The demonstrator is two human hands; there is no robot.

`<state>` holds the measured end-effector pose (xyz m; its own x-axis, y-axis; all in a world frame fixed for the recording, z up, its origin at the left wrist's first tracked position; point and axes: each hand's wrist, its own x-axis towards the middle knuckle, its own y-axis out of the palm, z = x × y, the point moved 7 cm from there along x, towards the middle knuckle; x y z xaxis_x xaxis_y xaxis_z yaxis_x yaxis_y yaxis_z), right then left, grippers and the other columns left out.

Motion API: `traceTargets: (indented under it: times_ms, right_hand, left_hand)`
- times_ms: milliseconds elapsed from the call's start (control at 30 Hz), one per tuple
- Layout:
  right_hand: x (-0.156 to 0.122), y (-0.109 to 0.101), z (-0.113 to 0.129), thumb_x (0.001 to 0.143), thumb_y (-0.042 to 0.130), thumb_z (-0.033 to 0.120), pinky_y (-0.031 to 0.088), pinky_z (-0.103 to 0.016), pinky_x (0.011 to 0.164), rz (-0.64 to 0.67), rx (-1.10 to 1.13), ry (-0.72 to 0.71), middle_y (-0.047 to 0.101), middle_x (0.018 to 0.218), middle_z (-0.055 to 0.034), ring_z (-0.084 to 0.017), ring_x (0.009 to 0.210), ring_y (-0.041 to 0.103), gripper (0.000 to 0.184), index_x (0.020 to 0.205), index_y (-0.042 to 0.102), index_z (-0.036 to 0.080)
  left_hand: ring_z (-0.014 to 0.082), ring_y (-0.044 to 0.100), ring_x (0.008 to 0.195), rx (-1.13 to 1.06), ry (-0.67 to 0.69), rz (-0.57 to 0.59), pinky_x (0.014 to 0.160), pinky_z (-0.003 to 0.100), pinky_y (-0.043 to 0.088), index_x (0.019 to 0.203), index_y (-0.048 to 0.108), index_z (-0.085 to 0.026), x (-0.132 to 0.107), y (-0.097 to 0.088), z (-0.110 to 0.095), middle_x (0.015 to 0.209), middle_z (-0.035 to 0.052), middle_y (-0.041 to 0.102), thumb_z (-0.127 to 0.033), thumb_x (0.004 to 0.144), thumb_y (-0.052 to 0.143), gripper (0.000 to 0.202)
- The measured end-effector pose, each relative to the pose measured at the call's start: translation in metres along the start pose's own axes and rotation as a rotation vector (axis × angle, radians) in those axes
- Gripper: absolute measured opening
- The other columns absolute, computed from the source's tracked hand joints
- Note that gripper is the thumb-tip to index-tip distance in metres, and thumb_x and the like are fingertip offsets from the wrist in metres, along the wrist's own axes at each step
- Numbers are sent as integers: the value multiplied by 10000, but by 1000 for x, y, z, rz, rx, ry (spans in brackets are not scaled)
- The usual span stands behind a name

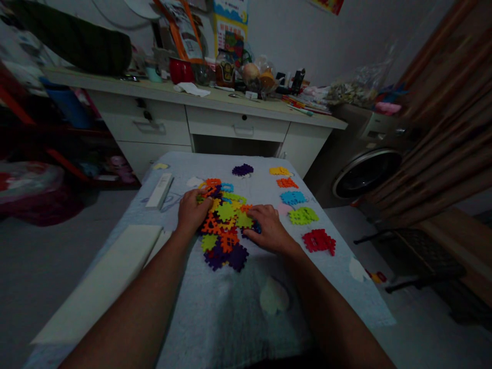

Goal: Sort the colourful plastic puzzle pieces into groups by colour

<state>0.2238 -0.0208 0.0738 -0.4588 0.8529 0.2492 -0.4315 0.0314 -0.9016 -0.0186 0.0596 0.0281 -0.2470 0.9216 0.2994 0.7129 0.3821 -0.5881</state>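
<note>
A heap of mixed toothed plastic building pieces [225, 211], orange, green, yellow, purple and blue, lies in the middle of the cloth-covered table. My left hand [192, 211] rests against the heap's left side, fingers over the pieces and thumb apart from them. On the right side, my right hand [268, 226] touches the heap with its fingers and thumb spread. Sorted by colour, small piles run down the table's right: yellow [279, 171], orange [287, 183], light blue [292, 198], green [303, 216] and red [319, 241]. A purple pile [242, 169] sits at the far middle.
A long white box [160, 191] and a larger pale flat board [103, 282] lie along the left of the table [238, 323]. Beyond it stands a white desk [238, 123] crowded with items. A washing machine [365, 159] and a low stool [426, 251] are at right.
</note>
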Motion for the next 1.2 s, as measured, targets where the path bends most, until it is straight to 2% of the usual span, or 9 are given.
traceTargets:
  times_ms: [100, 533, 700, 800, 967, 1100, 1200]
  right_hand:
    - [0, 4, 0, 825, 687, 443, 345, -440, 976, 22, -13, 7, 578, 1287, -115, -289, 1145, 447, 508, 1254, 600, 185]
    - [-1, 1, 4, 922, 581, 329, 336, -413, 958, -34, 24, -17, 663, 1138, -83, -246, 1080, 498, 201, 1060, 656, 203]
    - [0, -7, 2, 976, 481, 272, 364, -398, 947, -119, 47, -15, 657, 1122, -88, -235, 1071, 507, 201, 1059, 652, 205]
    - [0, -11, -4, 989, 442, 270, 402, -380, 896, -173, 35, -7, 657, 1023, -94, -228, 984, 527, 233, 1009, 661, 193]
    - [-3, -27, -26, 968, 451, 258, 438, -371, 884, -299, 55, 51, 687, 958, -93, -223, 917, 578, 235, 998, 675, 193]
    - [-10, -54, -59, 917, 487, 287, 463, -375, 887, -437, 83, 202, 716, 987, -107, -233, 923, 622, 240, 980, 695, 186]
    - [-24, -80, -92, 868, 506, 315, 478, -359, 838, -529, 81, 364, 728, 954, -108, -224, 843, 635, 260, 949, 706, 171]
  left_hand:
    - [286, 566, 1141, -12, -5, 2, 1014, 437, 441, 1054, 651, -211, -1, -1, -1, 1150, 96, 614, -392, 762, 584, 349]
    - [286, 566, 1132, -13, -16, -7, 1018, 441, 436, 1045, 656, -226, -1, -1, -1, 1134, 85, 613, -379, 752, 594, 337]
    - [290, 561, 1156, -4, 4, -2, 1035, 440, 424, 1059, 658, -212, 0, 0, -1, 1151, 98, 616, -390, 757, 586, 357]
    - [295, 557, 1162, -1, -14, 3, 1032, 447, 426, 1064, 657, -216, 0, 0, 0, 1167, 98, 610, -393, 757, 583, 363]
    - [293, 564, 1141, -9, -35, 10, 1014, 451, 438, 1064, 656, -225, -1, -1, 0, 1169, 92, 609, -390, 751, 591, 360]
    - [283, 565, 1129, -19, -35, 8, 1006, 444, 443, 1054, 658, -239, 0, 0, 2, 1162, 79, 610, -381, 744, 607, 345]
    - [289, 561, 1131, -19, -26, -1, 1015, 453, 435, 1051, 660, -234, 0, 0, 1, 1160, 89, 610, -393, 756, 599, 341]
